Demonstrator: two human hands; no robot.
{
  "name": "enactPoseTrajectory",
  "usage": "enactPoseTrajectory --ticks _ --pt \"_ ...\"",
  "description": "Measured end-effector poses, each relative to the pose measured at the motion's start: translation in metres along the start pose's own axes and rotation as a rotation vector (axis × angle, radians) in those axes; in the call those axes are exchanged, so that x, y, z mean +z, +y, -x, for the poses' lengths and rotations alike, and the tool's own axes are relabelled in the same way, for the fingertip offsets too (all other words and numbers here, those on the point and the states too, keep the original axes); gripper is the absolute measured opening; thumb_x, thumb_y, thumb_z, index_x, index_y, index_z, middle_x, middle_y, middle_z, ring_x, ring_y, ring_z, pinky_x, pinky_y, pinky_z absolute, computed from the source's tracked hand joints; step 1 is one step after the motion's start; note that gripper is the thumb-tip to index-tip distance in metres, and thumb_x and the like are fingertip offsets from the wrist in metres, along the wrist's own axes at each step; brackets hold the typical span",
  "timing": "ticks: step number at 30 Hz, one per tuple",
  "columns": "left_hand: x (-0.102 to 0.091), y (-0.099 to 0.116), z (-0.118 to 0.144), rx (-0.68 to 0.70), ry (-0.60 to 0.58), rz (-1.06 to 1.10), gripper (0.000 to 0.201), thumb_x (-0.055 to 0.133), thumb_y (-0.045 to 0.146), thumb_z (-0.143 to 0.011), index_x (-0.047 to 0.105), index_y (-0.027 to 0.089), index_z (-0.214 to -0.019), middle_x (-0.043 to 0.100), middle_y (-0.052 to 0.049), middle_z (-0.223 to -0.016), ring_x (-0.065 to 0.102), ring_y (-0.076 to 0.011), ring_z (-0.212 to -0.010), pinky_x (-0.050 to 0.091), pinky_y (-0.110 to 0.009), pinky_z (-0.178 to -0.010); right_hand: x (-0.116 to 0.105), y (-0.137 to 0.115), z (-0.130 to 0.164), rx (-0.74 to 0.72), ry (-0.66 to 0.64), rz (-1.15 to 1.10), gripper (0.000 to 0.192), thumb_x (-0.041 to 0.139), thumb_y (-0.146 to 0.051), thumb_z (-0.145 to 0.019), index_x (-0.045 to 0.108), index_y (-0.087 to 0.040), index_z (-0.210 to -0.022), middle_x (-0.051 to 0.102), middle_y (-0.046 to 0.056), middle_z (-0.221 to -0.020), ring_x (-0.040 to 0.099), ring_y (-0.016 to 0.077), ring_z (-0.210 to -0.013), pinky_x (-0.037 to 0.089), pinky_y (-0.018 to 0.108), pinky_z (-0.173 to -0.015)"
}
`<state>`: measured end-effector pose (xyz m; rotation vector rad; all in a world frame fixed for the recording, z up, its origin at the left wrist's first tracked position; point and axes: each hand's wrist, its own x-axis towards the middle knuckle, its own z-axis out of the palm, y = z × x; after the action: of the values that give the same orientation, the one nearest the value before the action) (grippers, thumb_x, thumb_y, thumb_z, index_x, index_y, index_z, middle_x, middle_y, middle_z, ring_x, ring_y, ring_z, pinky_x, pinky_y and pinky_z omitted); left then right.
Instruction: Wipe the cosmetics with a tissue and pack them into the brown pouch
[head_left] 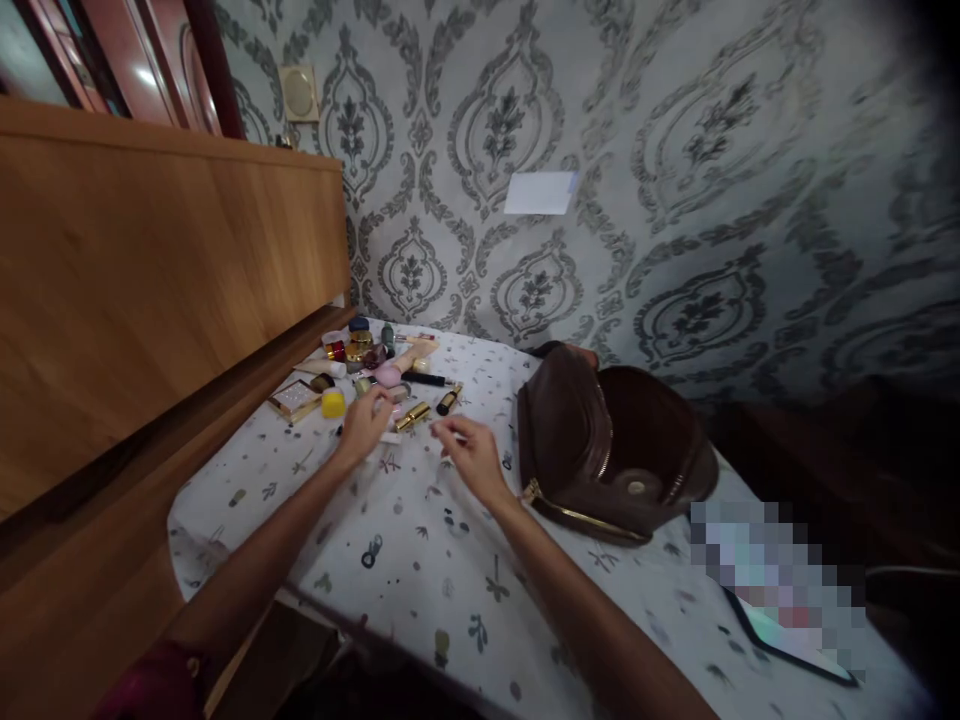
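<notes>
My left hand (364,428) is over the near side of a group of cosmetics, its fingers bent and drawn together. Whatever they may hold is hidden. A gold lipstick tube (412,416) lies just right of it, and a black-and-gold tube (448,400) is a little farther right. Close to these tubes is my right hand (474,458), fingers loosely curved and thumb apart, with nothing visible in them. Beyond my left hand lie a pink makeup sponge (388,375), a yellow container (333,403) and an opened palette (294,400).
A brown handbag (562,430) stands unzipped right of my right hand. A tablet-like device (802,640), partly pixelated, lies at the near right. The patterned tablecloth (420,580) covers the table, bounded by a wooden cabinet (165,250) at left and the papered wall behind.
</notes>
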<state>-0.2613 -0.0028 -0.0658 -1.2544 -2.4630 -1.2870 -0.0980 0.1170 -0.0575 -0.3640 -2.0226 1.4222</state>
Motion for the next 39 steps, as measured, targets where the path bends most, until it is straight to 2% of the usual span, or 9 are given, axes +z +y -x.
enactPoseTrajectory --ticks 3,6,11,17,21,24,28,34,39 --pt "-0.019 -0.016 -0.042 -0.11 0.072 -0.104 0.027 0.046 0.036 -0.092 0.063 0.019 -0.104 0.069 -0.004 -0.09 0.062 -0.0206 -0.08 0.046 -0.03 -0.073 0.01 0.031 0.013 0.073 -0.017 -0.005 0.031 0.057 -0.045 -0.081 0.064 -0.017 -0.069 0.062 0.003 -0.065 0.054 0.0136 -0.055 0.046 0.024 -0.05" --pt "-0.028 -0.032 -0.076 -0.232 0.099 -0.225 0.034 0.048 0.042 -0.092 0.061 0.018 -0.111 0.071 -0.009 -0.096 0.065 -0.0261 -0.091 0.046 -0.034 -0.077 0.012 0.047 0.021 0.119 -0.011 -0.003 0.031 0.055 -0.044 -0.081 0.063 -0.017 -0.068 0.059 0.002 -0.063 0.052 0.0123 -0.053 0.044 0.023 -0.049" --pt "-0.021 -0.045 -0.105 -0.353 0.033 -0.378 0.046 0.05 0.055 -0.089 0.065 0.017 -0.11 0.073 -0.018 -0.108 0.066 -0.0356 -0.105 0.048 -0.04 -0.081 0.012 0.053 0.022 0.153 -0.01 0.001 0.03 0.053 -0.042 -0.083 0.061 -0.018 -0.068 0.058 0.001 -0.063 0.052 0.0121 -0.053 0.042 0.023 -0.05" --pt "-0.007 -0.039 -0.124 -0.375 -0.029 -0.476 0.056 0.049 0.064 -0.086 0.071 0.015 -0.102 0.072 -0.023 -0.107 0.066 -0.0412 -0.105 0.049 -0.046 -0.082 0.011 0.048 0.023 0.16 -0.031 0.002 0.029 0.054 -0.041 -0.083 0.059 -0.018 -0.066 0.057 0.0 -0.062 0.048 0.0107 -0.05 0.039 0.023 -0.05" --pt "-0.003 -0.038 -0.126 -0.306 -0.047 -0.5 0.047 0.052 0.055 -0.087 0.07 0.014 -0.105 0.07 -0.022 -0.111 0.065 -0.0394 -0.107 0.05 -0.045 -0.084 0.011 0.046 0.023 0.167 -0.035 -0.004 0.028 0.054 -0.04 -0.083 0.059 -0.018 -0.067 0.057 0.0 -0.062 0.049 0.0111 -0.051 0.039 0.023 -0.05" --pt "-0.003 -0.041 -0.12 -0.196 -0.067 -0.49 0.038 0.057 0.046 -0.086 0.068 0.017 -0.109 0.065 -0.018 -0.121 0.062 -0.0349 -0.112 0.049 -0.042 -0.09 0.011 0.046 0.023 0.17 -0.032 -0.009 0.028 0.053 -0.041 -0.084 0.058 -0.019 -0.066 0.057 0.0 -0.063 0.049 0.0115 -0.052 0.04 0.023 -0.05" --pt "-0.003 -0.046 -0.113 -0.073 -0.088 -0.435 0.035 0.06 0.038 -0.086 0.066 0.02 -0.115 0.057 -0.014 -0.129 0.059 -0.0307 -0.112 0.048 -0.041 -0.094 0.01 0.047 0.023 0.162 -0.032 -0.003 0.029 0.054 -0.041 -0.083 0.058 -0.019 -0.065 0.056 0.0 -0.062 0.048 0.0126 -0.055 0.039 0.023 -0.051" --pt "-0.008 -0.049 -0.111 0.063 -0.136 -0.3 0.036 0.057 0.026 -0.085 0.067 0.023 -0.119 0.065 -0.008 -0.119 0.057 -0.0252 -0.114 0.045 -0.038 -0.101 0.01 0.046 0.023 0.159 -0.033 0.007 0.029 0.054 -0.041 -0.084 0.058 -0.019 -0.064 0.057 0.001 -0.061 0.047 0.0126 -0.053 0.038 0.023 -0.05" --pt "-0.01 -0.044 -0.099 0.153 -0.196 -0.176 0.038 0.053 0.023 -0.084 0.07 0.028 -0.117 0.069 -0.003 -0.124 0.062 -0.024 -0.113 0.047 -0.034 -0.099 0.011 0.048 0.022 0.161 -0.038 0.01 0.03 0.054 -0.044 -0.082 0.059 -0.019 -0.066 0.055 0.001 -0.061 0.047 0.0136 -0.056 0.039 0.024 -0.05"
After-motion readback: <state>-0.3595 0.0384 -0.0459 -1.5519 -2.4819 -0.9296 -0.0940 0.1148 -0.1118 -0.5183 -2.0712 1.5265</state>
